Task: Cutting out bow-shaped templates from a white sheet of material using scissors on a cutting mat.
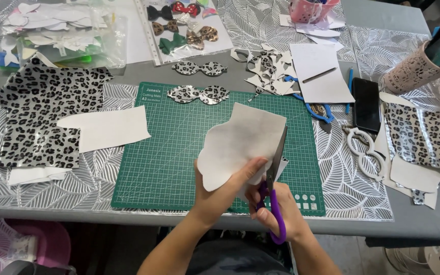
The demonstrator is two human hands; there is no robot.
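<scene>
We see a grey table [423, 224] under leaf-patterned clear mats [352, 188]. On it lie a green cutting mat [169, 163], leopard-print sheets [42, 117] and a black phone [366, 104].

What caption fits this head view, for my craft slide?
Left hand holds white sheet; right hand cuts with purple scissors.

**One head-worn view, looking down across a craft table**

The single camera sits on the person's head and tilts steeply downward and forward; it faces the far side of the grey table [423, 224], whose near edge runs across the lower part of the picture; the green gridded cutting mat [179, 153] lies near the centre, close below the lens; the person's forearms enter from the bottom edge; no second view is present, so nothing is shared.
</scene>
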